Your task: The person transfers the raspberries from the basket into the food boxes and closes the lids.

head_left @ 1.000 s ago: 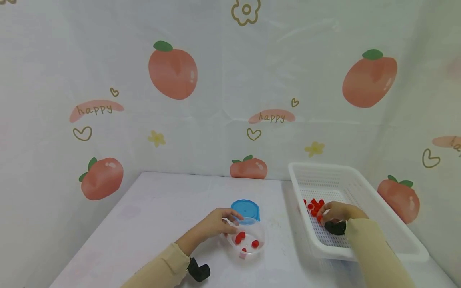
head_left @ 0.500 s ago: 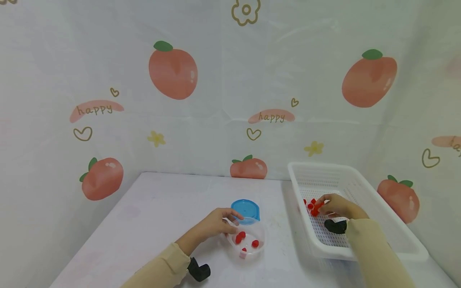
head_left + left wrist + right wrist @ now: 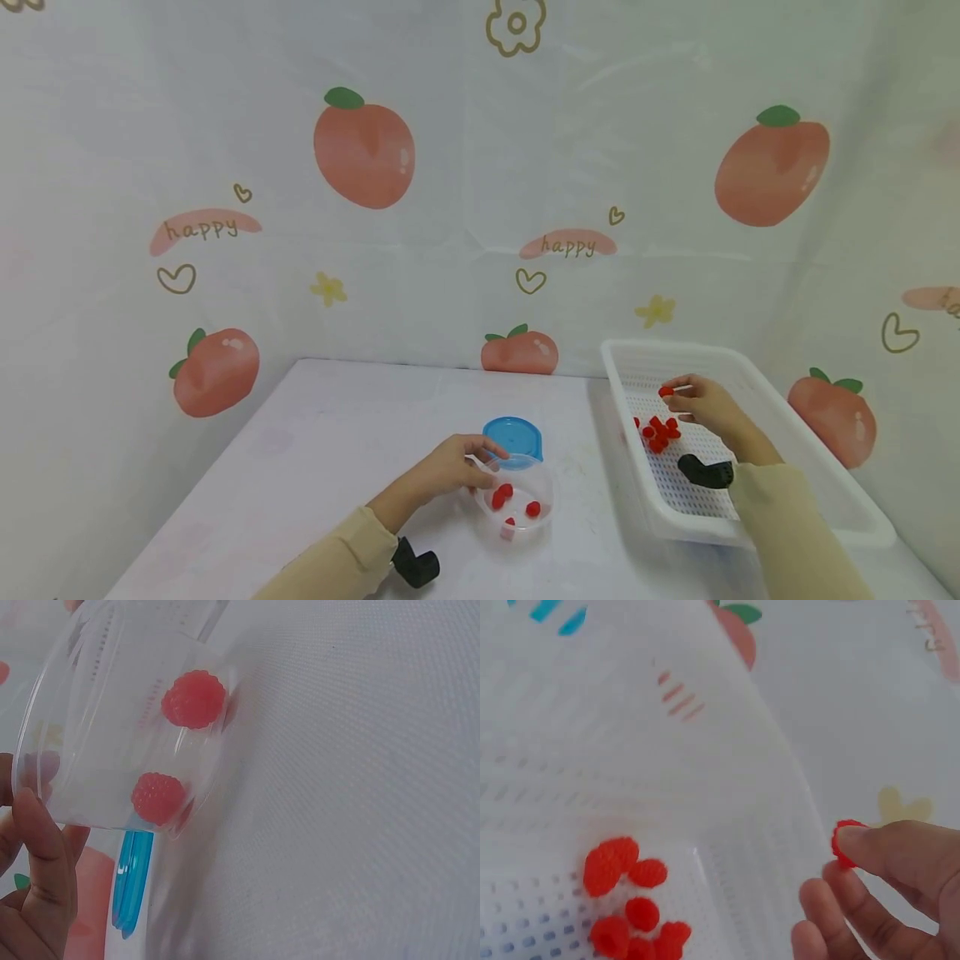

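Observation:
My right hand [image 3: 708, 408] pinches a red toy raspberry [image 3: 844, 851] between thumb and fingertips, raised over the white basket [image 3: 780, 417]. Several more red raspberries [image 3: 658, 435] lie clustered on the basket's perforated floor. Over on the left, my left hand [image 3: 456, 465] holds the rim of a clear plastic bowl [image 3: 534, 479], thumb on one side of the wall and fingers on the other. Several raspberries [image 3: 193, 699] sit inside that bowl; the left wrist view shows only two of them. Just behind the bowl lies a round blue lid [image 3: 513, 433].
All of this stands on a white-covered table [image 3: 360, 417]. A white cloth with printed fruit [image 3: 517, 352] hangs behind. The basket's raised walls stand between its raspberries and the bowl. A black wrist camera mount [image 3: 707, 472] hangs below my right wrist, over the basket.
My right hand has lifted a raspberry from the cluster and moved up, toward the back of the basket. The left hand and the bowl have stayed where they were.

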Available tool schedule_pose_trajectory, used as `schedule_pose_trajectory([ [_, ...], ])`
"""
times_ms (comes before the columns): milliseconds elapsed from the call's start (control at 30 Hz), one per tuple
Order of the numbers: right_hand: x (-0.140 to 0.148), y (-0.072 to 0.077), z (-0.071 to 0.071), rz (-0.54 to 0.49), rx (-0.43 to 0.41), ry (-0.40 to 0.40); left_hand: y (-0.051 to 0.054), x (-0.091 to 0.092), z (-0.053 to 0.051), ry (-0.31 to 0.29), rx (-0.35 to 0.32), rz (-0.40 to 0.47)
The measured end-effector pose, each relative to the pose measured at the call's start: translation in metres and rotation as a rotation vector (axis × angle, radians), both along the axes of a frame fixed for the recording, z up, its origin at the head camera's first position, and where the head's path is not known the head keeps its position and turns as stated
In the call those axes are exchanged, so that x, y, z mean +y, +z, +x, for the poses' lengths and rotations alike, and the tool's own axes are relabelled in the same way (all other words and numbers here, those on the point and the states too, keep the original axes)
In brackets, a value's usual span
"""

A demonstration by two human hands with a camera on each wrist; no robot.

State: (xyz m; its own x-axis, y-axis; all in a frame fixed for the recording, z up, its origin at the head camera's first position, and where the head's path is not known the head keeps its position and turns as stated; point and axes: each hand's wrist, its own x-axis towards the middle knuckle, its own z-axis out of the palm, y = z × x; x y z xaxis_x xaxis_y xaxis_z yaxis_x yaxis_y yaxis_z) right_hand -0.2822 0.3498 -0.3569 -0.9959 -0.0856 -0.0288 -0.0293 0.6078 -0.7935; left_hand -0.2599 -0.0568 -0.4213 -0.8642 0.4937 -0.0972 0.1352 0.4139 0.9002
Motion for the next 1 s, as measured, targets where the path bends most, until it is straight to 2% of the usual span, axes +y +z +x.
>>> schedule_pose_trajectory([
  [267, -0.025, 0.018, 0.011, -0.101, 0.121, -0.120, 0.001, 0.000, 0.001, 0.006, -0.005, -0.007],
  [433, -0.046, 0.030, 0.019, -0.201, 0.183, -0.141, 0.001, 0.000, 0.001, 0.013, -0.003, -0.011],
  [600, -0.069, 0.040, 0.028, -0.307, 0.284, -0.112, 0.001, 0.000, 0.001, 0.017, -0.002, -0.012],
  [767, -0.095, 0.049, 0.039, -0.385, 0.345, -0.065, 0.001, 0.000, 0.002, 0.021, -0.001, -0.012],
  [1000, -0.127, 0.045, 0.054, -0.469, 0.382, 0.048, 0.000, 0.000, 0.001, 0.017, -0.003, -0.006],
])
